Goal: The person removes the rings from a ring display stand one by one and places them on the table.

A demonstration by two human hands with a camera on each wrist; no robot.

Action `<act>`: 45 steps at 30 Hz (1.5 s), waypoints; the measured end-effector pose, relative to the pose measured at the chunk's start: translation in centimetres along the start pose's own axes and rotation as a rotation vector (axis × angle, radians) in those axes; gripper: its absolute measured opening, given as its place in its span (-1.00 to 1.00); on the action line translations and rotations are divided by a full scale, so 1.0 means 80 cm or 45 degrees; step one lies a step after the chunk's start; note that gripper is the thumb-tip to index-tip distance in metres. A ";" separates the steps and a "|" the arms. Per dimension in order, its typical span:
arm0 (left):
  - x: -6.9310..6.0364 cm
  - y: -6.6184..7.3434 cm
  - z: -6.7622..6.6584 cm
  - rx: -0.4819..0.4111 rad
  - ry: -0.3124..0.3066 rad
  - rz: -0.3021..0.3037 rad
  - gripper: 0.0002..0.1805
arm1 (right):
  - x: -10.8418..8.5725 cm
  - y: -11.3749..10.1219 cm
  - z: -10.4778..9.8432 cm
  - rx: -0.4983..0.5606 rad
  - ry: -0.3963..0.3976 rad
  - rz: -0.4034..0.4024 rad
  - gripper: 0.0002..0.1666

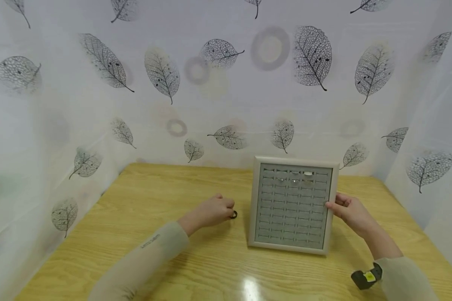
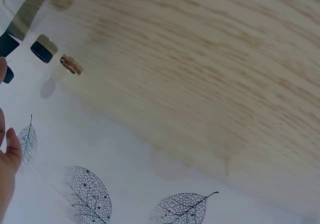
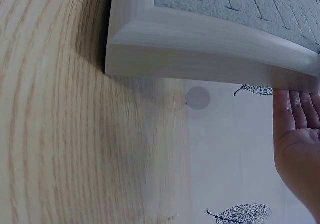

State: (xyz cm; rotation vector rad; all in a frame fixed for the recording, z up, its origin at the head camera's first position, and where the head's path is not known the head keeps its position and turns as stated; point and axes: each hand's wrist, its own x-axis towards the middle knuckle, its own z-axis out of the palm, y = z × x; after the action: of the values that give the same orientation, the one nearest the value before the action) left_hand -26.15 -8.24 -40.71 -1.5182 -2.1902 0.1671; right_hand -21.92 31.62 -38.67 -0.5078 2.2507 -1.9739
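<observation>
Slotted board (image 1: 291, 225), right of centre: few rings (image 1: 308, 173) seated in upper rows, most slots unfilled. Right hand (image 1: 355, 215) grips board's right edge. Left hand (image 1: 214, 211), centre, curls at dark ring (image 1: 235, 215); pinched or merely touched, cannot tell. Copper-coloured ring (image 2: 71, 65), left-wrist view's upper left, remains unseated.

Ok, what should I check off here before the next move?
1. Ring display standing on the table: ok.
2. Right hand holding the ring display: ok, fingers at its right edge.
3. Left hand gripping the dark ring: cannot tell; the ring shows at its fingertips.
4. Dark ring set in the ring display: not ok, it is outside.
5. Lower slots free: ok, no rings visible there.
6. Copper-coloured ring set in the ring display: not ok, it lies on the table.
</observation>
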 end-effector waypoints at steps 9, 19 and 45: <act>0.001 0.007 0.006 0.054 -0.103 0.039 -0.89 | 0.001 -0.001 0.002 0.048 -0.011 -0.018 -0.65; 0.000 0.012 0.006 0.038 -0.233 0.051 -0.92 | 0.002 -0.005 0.004 0.080 -0.015 -0.009 -0.64; 0.005 0.014 -0.003 0.085 -0.041 -0.079 -0.92 | 0.001 -0.001 0.003 -0.040 0.004 0.017 -0.47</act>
State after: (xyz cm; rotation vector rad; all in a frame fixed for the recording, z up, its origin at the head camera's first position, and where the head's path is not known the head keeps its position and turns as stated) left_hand -25.17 -7.52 -40.75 -1.4190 -2.2310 0.2430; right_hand -21.88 31.33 -38.61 -0.4921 2.2845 -1.9370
